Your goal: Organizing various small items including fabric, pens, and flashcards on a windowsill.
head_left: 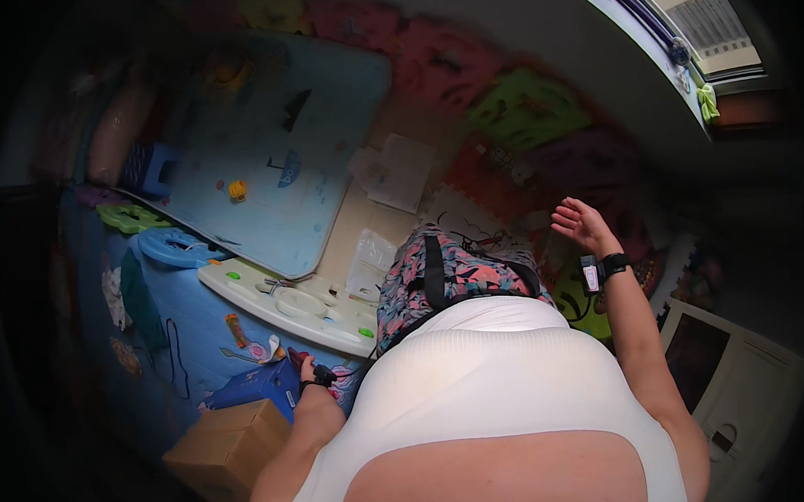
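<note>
My right hand [586, 226] is raised at the right with its fingers stretched out and nothing in it; a black band with a small device [591, 274] sits on that wrist. Low at the left, my left hand [308, 372] is closed around a small dark reddish thing [295, 356], too small to name. That hand hangs beside a blue box [255, 387] and a long white tray [283, 301] with green clips. Flower-patterned fabric with black straps [461, 271] shows below my white top [488, 364].
A cardboard box [226, 443] stands at the lower left. A large light blue panel [252, 105] with a yellow toy [237, 190] lies ahead. Blue and green ring-shaped pieces [178, 247] rest at the left. A pale cabinet [749, 397] stands right, below a window [697, 18].
</note>
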Demonstrator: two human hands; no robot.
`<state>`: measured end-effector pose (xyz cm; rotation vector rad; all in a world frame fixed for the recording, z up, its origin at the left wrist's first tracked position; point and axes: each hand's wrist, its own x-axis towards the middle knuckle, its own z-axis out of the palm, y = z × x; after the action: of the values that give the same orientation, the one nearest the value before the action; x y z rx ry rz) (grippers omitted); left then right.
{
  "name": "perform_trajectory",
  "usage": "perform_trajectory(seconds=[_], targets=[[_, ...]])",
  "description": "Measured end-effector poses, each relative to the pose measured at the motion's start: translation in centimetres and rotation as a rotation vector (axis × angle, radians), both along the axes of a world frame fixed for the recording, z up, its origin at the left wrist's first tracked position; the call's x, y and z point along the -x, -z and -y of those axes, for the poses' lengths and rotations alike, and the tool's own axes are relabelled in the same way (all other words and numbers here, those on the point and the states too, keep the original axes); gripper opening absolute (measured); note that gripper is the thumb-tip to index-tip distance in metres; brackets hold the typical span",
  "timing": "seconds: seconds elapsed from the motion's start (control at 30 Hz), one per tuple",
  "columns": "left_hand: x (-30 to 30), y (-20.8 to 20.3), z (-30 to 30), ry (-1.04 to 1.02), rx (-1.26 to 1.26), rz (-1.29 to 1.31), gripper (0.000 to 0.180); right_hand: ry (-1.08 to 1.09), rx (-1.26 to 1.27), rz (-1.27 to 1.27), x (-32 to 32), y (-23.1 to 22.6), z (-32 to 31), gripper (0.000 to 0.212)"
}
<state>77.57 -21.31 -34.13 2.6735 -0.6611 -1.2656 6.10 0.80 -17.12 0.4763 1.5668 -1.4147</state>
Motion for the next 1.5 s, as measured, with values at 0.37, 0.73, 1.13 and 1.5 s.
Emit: perform_trajectory(seconds=[0.37, 0.73, 1.13, 1.5], targets=[[1.2, 2.5, -2.5, 0.052, -0.003, 0.001, 0.032, -0.02, -0.003, 0.001, 1.7, 0.1, 2.8, 0.033], [-4.6, 7.6, -3.3, 0.854, -0.283, 0.11, 0.038, -0.018, -0.021, -0.065, 2.0, -1.5, 3.4, 0.04], [9.8, -1.7, 15.7, 0.966, 0.153, 0.223, 0.039, 0.156, 0.132, -0.103, 4.5, -5.8, 0.0, 0.034], [47.5, -22.9, 23.1, 1.551, 0.777, -0.519, 0.029, 0.214, 0.239, -0.451, 8.3, -10.9, 0.7, 0.025]])
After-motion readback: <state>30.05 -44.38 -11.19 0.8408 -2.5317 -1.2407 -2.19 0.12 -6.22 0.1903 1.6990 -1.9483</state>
